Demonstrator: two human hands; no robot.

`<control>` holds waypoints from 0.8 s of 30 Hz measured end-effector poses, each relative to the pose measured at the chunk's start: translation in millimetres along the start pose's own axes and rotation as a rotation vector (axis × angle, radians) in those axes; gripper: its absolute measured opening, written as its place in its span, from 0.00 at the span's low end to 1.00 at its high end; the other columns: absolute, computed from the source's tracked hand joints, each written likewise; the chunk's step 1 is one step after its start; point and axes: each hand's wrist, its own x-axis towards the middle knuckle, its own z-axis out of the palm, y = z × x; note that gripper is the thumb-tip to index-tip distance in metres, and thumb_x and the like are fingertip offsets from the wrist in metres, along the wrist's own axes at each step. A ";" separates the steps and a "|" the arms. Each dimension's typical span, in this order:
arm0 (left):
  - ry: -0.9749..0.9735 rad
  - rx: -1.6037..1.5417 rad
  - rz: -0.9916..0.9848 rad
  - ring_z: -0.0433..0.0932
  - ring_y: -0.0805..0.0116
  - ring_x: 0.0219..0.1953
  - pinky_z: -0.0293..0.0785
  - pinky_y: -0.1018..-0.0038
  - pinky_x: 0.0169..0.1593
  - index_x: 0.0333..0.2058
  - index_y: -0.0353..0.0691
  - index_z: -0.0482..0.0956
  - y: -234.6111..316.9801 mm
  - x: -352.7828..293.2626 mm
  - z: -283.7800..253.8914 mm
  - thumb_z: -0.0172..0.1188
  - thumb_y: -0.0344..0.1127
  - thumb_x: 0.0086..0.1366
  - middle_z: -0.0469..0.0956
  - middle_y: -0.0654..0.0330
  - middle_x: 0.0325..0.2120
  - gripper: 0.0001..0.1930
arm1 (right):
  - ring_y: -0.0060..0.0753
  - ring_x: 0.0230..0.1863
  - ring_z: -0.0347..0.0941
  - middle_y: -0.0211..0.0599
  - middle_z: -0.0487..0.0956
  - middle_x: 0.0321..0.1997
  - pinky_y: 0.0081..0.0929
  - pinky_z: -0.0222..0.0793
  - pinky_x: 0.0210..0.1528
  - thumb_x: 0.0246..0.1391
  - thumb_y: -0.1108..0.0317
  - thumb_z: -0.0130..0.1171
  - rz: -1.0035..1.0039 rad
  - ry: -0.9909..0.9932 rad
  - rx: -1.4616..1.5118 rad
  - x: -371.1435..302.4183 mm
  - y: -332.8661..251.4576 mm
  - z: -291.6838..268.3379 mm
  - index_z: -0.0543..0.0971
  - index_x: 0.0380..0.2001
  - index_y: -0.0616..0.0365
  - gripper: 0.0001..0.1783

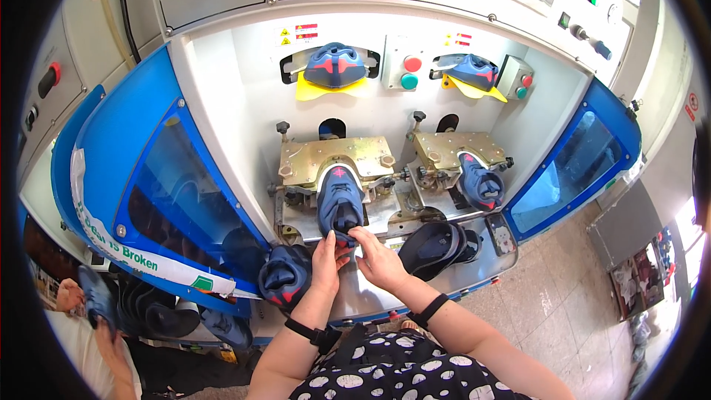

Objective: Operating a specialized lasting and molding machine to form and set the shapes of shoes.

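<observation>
A dark blue shoe upper (341, 204) with a pink mark lies toe-first in the notch of a brass-coloured clamp plate (300, 168). Its heel end points towards me. My left hand (327, 263) pinches the left side of the heel rim, and my right hand (380, 261) pinches the right side, thumb and fingers closed. Part of the collar is hidden by my fingers. Just left of my left wrist stands another blue shoe (286, 275) with pink trim. Dark shoes (431, 250) lie right of my right hand.
A second clamp plate (452, 150) on the right has a blue shoe (480, 181) in it. Blue shoe heels (335, 67) sit on yellow pads above. Push buttons (410, 72) are on the back wall. Blue doors (185, 185) flank the opening. At lower left a co-worker's hands (111, 348) hold a shoe.
</observation>
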 end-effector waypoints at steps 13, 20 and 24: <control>-0.015 0.008 -0.012 0.79 0.72 0.37 0.72 0.73 0.38 0.40 0.47 0.75 2.2 -2.2 0.4 0.50 0.54 0.70 0.79 0.66 0.34 0.17 | 0.45 0.40 0.77 0.42 0.65 0.65 0.36 0.75 0.40 0.47 0.77 0.54 -0.008 -0.010 0.004 -2.0 0.5 -0.6 0.61 0.62 0.51 0.35; -0.009 0.024 -0.010 0.79 0.73 0.37 0.72 0.74 0.39 0.40 0.47 0.75 0.1 1.1 -1.9 0.50 0.54 0.70 0.79 0.67 0.34 0.17 | 0.52 0.59 0.68 0.45 0.65 0.64 0.39 0.71 0.53 0.46 0.78 0.54 0.066 -0.058 0.033 -2.3 -2.0 -1.1 0.62 0.61 0.54 0.35; -0.010 0.029 -0.004 0.78 0.74 0.37 0.72 0.74 0.39 0.41 0.47 0.75 0.4 -0.5 -1.8 0.51 0.54 0.70 0.79 0.67 0.34 0.17 | 0.52 0.60 0.67 0.44 0.65 0.64 0.39 0.71 0.53 0.46 0.78 0.54 0.065 -0.051 0.042 -1.6 -4.0 -0.7 0.62 0.61 0.54 0.35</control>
